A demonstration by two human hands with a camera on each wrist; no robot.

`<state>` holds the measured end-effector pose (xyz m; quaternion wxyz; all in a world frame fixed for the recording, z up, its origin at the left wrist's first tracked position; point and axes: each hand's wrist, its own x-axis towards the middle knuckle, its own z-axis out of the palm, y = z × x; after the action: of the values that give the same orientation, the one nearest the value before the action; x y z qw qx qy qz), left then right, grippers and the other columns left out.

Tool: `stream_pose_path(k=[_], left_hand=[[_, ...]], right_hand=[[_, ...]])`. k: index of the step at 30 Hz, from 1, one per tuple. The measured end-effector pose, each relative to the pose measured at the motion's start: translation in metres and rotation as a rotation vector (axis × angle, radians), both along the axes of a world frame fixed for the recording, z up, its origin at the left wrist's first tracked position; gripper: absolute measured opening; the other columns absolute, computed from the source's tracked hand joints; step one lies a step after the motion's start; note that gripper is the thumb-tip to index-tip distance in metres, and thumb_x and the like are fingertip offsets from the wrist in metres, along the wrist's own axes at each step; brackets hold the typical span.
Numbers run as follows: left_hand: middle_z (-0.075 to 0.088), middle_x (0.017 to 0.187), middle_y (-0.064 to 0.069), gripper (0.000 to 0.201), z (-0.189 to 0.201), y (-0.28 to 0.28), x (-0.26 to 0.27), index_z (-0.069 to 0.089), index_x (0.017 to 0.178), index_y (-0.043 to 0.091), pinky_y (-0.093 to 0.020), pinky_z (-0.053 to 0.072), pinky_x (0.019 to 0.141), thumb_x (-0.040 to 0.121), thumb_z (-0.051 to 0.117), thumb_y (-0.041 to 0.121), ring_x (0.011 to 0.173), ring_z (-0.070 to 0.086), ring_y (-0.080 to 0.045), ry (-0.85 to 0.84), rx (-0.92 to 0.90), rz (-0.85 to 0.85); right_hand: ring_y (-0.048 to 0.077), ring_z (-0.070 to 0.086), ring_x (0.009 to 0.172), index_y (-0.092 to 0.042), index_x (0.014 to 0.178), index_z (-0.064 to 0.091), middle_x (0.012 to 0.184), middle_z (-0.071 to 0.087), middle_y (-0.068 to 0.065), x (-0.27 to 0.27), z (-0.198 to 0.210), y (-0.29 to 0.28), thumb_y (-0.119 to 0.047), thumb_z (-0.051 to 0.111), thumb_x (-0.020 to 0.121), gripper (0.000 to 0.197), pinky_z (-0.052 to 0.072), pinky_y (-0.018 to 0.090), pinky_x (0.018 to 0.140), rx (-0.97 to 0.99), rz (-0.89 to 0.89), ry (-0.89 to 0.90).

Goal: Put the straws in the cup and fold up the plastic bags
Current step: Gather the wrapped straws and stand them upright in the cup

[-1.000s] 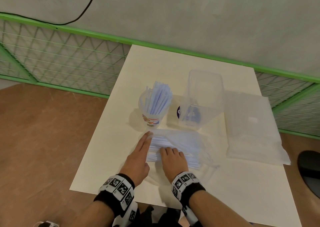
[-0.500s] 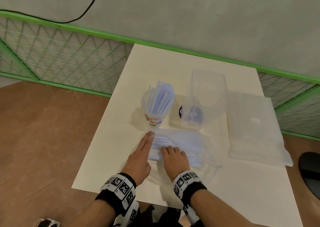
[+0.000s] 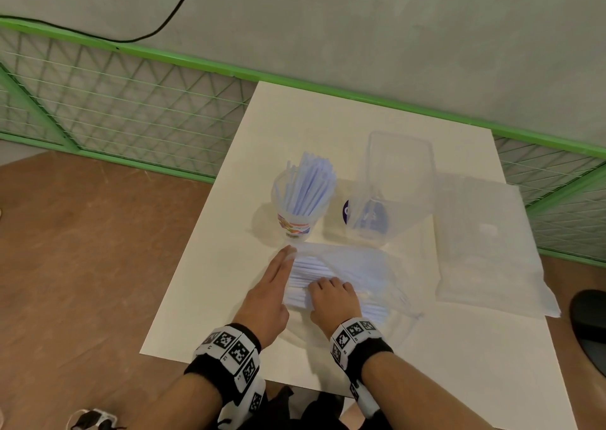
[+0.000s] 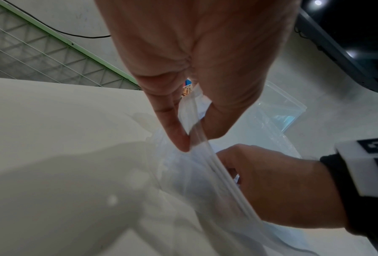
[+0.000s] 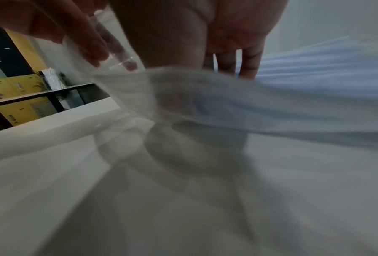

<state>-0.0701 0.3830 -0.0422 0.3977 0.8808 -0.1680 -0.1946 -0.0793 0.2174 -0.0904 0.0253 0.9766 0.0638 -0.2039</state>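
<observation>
1. While the clear plastic bag (image 3: 357, 275) lies flat on the white table (image 3: 203, 285), both hands sit at its near-left end, where the pale blue straws (image 3: 305, 278) inside it show through the film.
2. Left hand (image 3: 267, 298): fingers stretched forward along the bag's left edge, and in the left wrist view its thumb and a fingertip (image 4: 179, 138) pinch a fold of the bag's mouth (image 4: 192, 110).
3. Right hand (image 3: 331, 301): just beside the left one, knuckles up, fingers curled down onto the bundle of straws; in the right wrist view its fingers (image 5: 248, 69) go down behind the film against the straws, with the thumb under the bundle, so it grips the straws.
4. Just beyond the left fingertips stands a clear cup (image 3: 296, 223) with a printed band, holding a sheaf of the same straws (image 3: 308, 187) upright and leaning a little to the right.
5. Beyond the right hand, next to the cup, stands a taller clear container (image 3: 393, 180) with something dark blue at its bottom.
6. Farther right of the right hand, a stack of flat plastic bags (image 3: 485, 246) lies on the table, its far corner hanging past the table's edge.
7. Behind the table runs a green mesh fence (image 3: 131, 108) under a grey wall with a black cable (image 3: 170, 19).
</observation>
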Motion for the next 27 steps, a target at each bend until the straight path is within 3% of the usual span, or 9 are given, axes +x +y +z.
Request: stream_pose_path(k=[7,12,15,17,20,22,24,25,27], left_hand=[[-0.004,0.157,0.031,0.103,-0.001,0.0,0.002,0.011,0.154,0.035,-0.025,0.045,0.103,0.072,0.05,-0.015,0.134,0.04,-0.006,-0.01,-0.007,0.003],[-0.003,0.156,0.033,0.104,-0.002,0.002,0.004,0.012,0.153,0.038,-0.028,0.049,0.098,0.071,0.05,-0.015,0.127,0.047,-0.008,-0.006,-0.018,0.013],[-0.003,0.155,0.034,0.104,-0.002,0.002,0.006,0.013,0.153,0.038,-0.029,0.052,0.093,0.071,0.05,-0.014,0.123,0.05,-0.01,-0.013,-0.013,0.019],[-0.002,0.156,0.033,0.104,-0.003,0.002,0.007,0.013,0.153,0.038,-0.03,0.051,0.096,0.071,0.049,-0.015,0.127,0.047,-0.009,-0.018,-0.013,0.017],[0.0,0.157,0.031,0.105,-0.007,0.002,0.008,0.014,0.153,0.038,-0.03,0.05,0.097,0.069,0.049,-0.015,0.132,0.043,-0.007,-0.026,-0.015,0.007],[0.0,0.157,0.031,0.105,-0.008,0.001,0.008,0.014,0.153,0.038,-0.029,0.051,0.096,0.069,0.05,-0.014,0.132,0.044,-0.009,-0.029,-0.011,0.01],[-0.001,0.157,0.031,0.105,-0.008,0.001,0.007,0.012,0.153,0.038,-0.025,0.05,0.094,0.07,0.05,-0.014,0.129,0.046,-0.01,-0.018,0.001,0.02],[-0.001,0.157,0.031,0.105,-0.007,0.001,0.007,0.012,0.153,0.038,-0.023,0.05,0.093,0.071,0.05,-0.014,0.128,0.047,-0.01,-0.015,0.001,0.022],[0.0,0.157,0.03,0.105,-0.007,0.001,0.007,0.013,0.153,0.037,-0.022,0.05,0.092,0.07,0.05,-0.014,0.127,0.047,-0.011,-0.016,-0.001,0.021]], right_hand=[[0.03,0.048,0.122,-0.014,0.129,0.052,0.131,0.055,0.007,-0.001,0.007,-0.002,-0.034,0.049,0.092,0.042,0.037,0.043,0.102,-0.014,0.053,0.041],[0.028,0.062,0.097,-0.018,0.113,0.046,0.103,0.067,0.001,-0.007,0.02,-0.01,-0.04,0.045,0.088,0.034,0.042,0.036,0.085,0.194,-0.035,-0.064],[0.024,0.063,0.094,-0.024,0.109,0.05,0.1,0.067,-0.003,-0.01,0.033,-0.019,-0.043,0.049,0.09,0.027,0.046,0.033,0.076,0.329,-0.171,-0.074],[0.019,0.061,0.081,-0.027,0.089,0.054,0.083,0.065,-0.006,-0.013,0.043,-0.023,-0.044,0.053,0.091,0.016,0.045,0.031,0.07,0.468,-0.237,-0.13],[0.008,0.042,0.055,-0.018,0.06,0.041,0.056,0.043,-0.004,-0.02,0.059,-0.02,-0.031,0.065,0.088,0.039,0.036,0.024,0.056,0.852,-0.386,-0.238],[0.005,0.052,0.059,-0.015,0.059,0.054,0.06,0.055,-0.006,-0.024,0.072,-0.015,-0.022,0.071,0.084,0.031,0.043,0.019,0.061,1.058,-0.55,-0.261],[0.004,0.066,0.079,-0.016,0.073,0.072,0.08,0.071,-0.01,-0.028,0.08,-0.011,-0.017,0.076,0.081,0.01,0.051,0.019,0.075,1.174,-0.648,-0.245],[0.005,0.067,0.085,-0.016,0.076,0.074,0.086,0.072,-0.01,-0.029,0.081,-0.011,-0.016,0.077,0.08,0.005,0.051,0.019,0.079,1.181,-0.659,-0.234],[0.006,0.064,0.08,-0.017,0.071,0.069,0.082,0.069,-0.008,-0.029,0.081,-0.013,-0.018,0.075,0.08,0.011,0.049,0.02,0.075,1.114,-0.638,-0.214]])
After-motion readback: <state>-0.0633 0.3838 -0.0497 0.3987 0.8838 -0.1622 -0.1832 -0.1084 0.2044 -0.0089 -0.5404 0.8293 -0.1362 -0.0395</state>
